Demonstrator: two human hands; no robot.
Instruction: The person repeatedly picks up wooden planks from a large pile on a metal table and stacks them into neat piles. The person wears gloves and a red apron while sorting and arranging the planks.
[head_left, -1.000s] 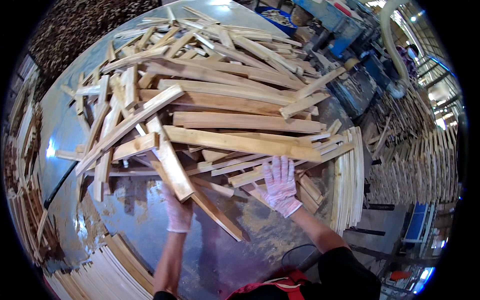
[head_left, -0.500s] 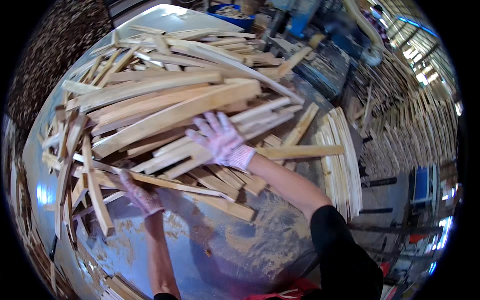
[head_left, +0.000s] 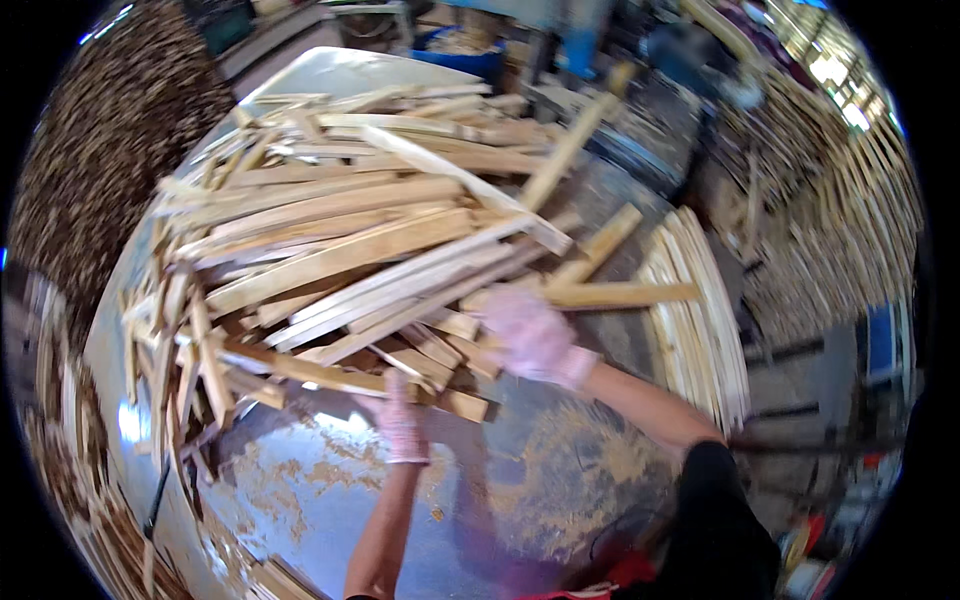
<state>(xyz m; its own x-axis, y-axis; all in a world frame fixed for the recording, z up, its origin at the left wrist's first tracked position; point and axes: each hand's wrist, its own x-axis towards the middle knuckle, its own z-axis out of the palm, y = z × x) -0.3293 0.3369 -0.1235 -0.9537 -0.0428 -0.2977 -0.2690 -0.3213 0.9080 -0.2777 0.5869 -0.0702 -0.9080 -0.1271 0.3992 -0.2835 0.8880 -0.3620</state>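
Observation:
A heap of pale wooden strips [head_left: 340, 265] lies across a grey metal table [head_left: 350, 520]. My left hand [head_left: 398, 425], in a pinkish-white knit glove, is closed at the right end of one wooden strip [head_left: 310, 372] along the heap's near edge; part of its fingers is hidden by that strip. In a matching glove, my right hand [head_left: 530, 338] is over the ends of short strips at the heap's right side. Motion smears its fingers, so their grip cannot be made out. Just beyond it, a longer strip [head_left: 620, 293] points right.
A neat row of strips [head_left: 690, 310] stands at the table's right edge. Sawdust [head_left: 560, 470] covers parts of the near tabletop. Behind are a blue tub [head_left: 460, 55] of wood scraps and a machine [head_left: 640, 130]. More wood is stacked at the far right [head_left: 830, 220].
My left hand has moved right along the near strip to its end. My right hand has come off the middle of the heap, moving right and slightly nearer. The view has shifted.

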